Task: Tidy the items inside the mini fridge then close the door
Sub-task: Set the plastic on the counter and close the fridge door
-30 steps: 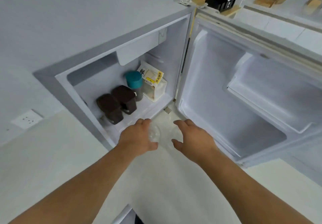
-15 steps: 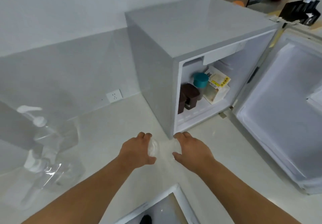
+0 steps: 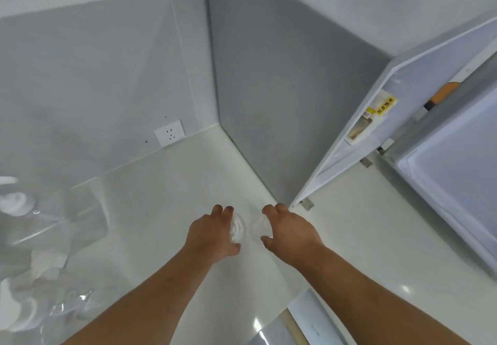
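Observation:
The grey mini fridge (image 3: 282, 89) stands on the white counter (image 3: 166, 197) with its door (image 3: 451, 183) swung open to the right. From this angle only a yellow-labelled carton (image 3: 376, 111) shows inside; the other items are hidden. Both hands are low over the counter just left of the fridge's front corner. My left hand (image 3: 212, 234) is curled around a small clear glass (image 3: 238, 227). My right hand (image 3: 290, 234) is curled around a second clear glass (image 3: 258, 226). The two glasses are almost touching.
A white wall socket (image 3: 169, 132) sits in the grey backsplash behind the counter. Clear pump bottles (image 3: 29, 240) stand at the far left. A shiny metal edge (image 3: 298, 326) shows at the bottom, in front of the counter.
Both hands have carried the clear glasses leftward, from in front of the fridge opening to the counter beside its left corner. My view has swung left, hiding most of the fridge's inside.

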Motion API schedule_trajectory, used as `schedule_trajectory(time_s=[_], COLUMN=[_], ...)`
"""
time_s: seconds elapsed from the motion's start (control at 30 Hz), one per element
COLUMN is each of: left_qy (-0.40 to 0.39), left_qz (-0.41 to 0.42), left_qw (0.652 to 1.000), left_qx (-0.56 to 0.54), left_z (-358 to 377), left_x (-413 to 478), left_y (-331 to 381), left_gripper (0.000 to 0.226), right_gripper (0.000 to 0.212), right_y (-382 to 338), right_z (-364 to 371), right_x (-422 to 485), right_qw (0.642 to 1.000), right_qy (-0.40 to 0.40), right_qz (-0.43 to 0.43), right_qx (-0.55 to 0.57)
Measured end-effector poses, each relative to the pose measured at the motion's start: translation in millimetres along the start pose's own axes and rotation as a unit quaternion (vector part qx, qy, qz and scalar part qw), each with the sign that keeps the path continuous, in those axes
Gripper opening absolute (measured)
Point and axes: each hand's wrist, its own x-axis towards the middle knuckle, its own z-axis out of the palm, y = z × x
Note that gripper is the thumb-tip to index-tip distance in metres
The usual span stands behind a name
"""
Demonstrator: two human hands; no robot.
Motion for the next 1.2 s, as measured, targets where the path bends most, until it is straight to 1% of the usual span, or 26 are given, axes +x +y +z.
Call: schedule_trajectory(time_s=[0.17, 0.23, 0.33, 0.47, 0.53, 0.6, 0.8, 0.97, 1.03, 1.13, 1.2], left_qy=[-0.026, -0.021, 0.029, 0.105, 0.123, 0.131, 0.207, 0.298, 0.327, 0.373, 0.386], left_qz=[-0.012, -0.025, -0.017, 0.057, 0.111, 0.152, 0.214, 0.284, 0.295, 0.288, 0.285], left_qw=[0.999, 0.999, 0.999, 0.993, 0.986, 0.979, 0.952, 0.909, 0.896, 0.881, 0.877], left_qx=[0.015, 0.007, -0.006, -0.022, -0.030, -0.044, -0.073, -0.069, -0.056, -0.034, -0.024], left_z=[10, 7, -9, -46, -67, -85, -174, -265, -301, -346, -371], left_x=[7, 5, -1, -14, -22, -30, -44, -53, -58, -60, -58], left_y=[-3, -3, 7, 49, 82, 117, 230, 295, 315, 335, 343], left_gripper=[0.102, 0.102, 0.100, 0.083, 0.075, 0.071, 0.080, 0.081, 0.085, 0.088, 0.088], right_gripper=[0.055, 0.056, 0.057, 0.060, 0.062, 0.064, 0.077, 0.082, 0.084, 0.087, 0.086], right_y=[2, 6, 18, 47, 67, 85, 138, 166, 175, 189, 199], right_z=[8, 7, -2, -34, -58, -82, -196, -291, -323, -362, -384], right_x=[2, -3, -19, -53, -76, -99, -159, -196, -209, -224, -234], right_qw=[1.000, 1.000, 0.998, 0.994, 0.989, 0.983, 0.960, 0.930, 0.919, 0.902, 0.890], right_qy=[-0.007, 0.001, 0.030, 0.096, 0.136, 0.171, 0.265, 0.353, 0.380, 0.410, 0.430], right_qz=[0.014, 0.018, 0.030, 0.037, 0.045, 0.059, 0.089, 0.096, 0.098, 0.109, 0.119], right_qx=[0.015, 0.023, 0.039, 0.033, 0.025, 0.019, -0.007, -0.037, -0.050, -0.075, -0.093])
